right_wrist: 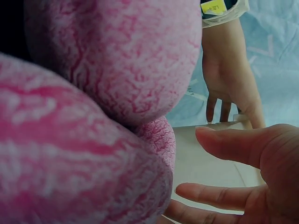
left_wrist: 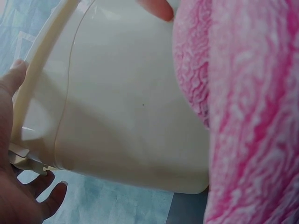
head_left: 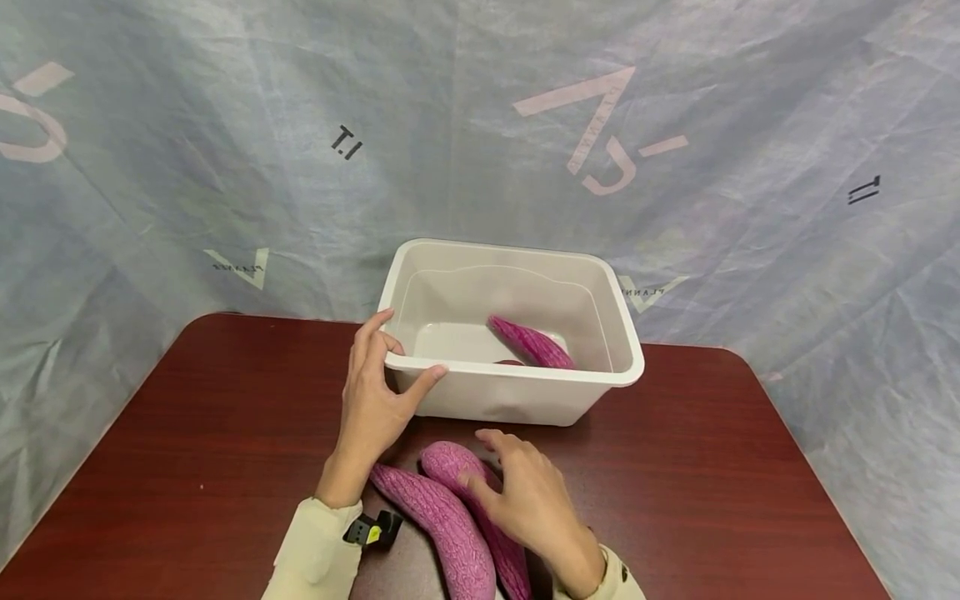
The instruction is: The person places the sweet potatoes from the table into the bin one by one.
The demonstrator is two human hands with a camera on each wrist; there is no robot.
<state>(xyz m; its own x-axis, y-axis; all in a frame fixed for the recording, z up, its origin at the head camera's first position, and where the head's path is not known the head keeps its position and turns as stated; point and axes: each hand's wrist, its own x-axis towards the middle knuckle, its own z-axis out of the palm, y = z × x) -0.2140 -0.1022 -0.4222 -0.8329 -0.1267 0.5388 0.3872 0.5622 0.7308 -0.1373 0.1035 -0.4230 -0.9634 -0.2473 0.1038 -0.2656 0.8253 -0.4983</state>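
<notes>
A white plastic bin (head_left: pixel 480 393) stands at the back of the table. My left hand (head_left: pixel 370 412) grips its front left corner, thumb on the front rim and fingers over the left rim. Inside lies a streaked purple eggplant-like vegetable (head_left: pixel 534 343), beside a dark red piece (head_left: pixel 510 362) mostly hidden by the front wall. Nearer me, a long curved purple vegetable (head_left: pixel 444 521) lies beside a round-ended one (head_left: pixel 450 462). Over their right side hovers my right hand (head_left: pixel 534 498), thumb and fingers spread apart. In the right wrist view, pink veined vegetables (right_wrist: pixel 135 60) fill the left side.
The dark red wooden table (head_left: pixel 247 450) extends to both sides of the bin. Behind it hangs a grey-blue sheet (head_left: pixel 450 150) with printed letters. A black wrist device (head_left: pixel 372 531) sits on the left cuff, close to the long vegetable.
</notes>
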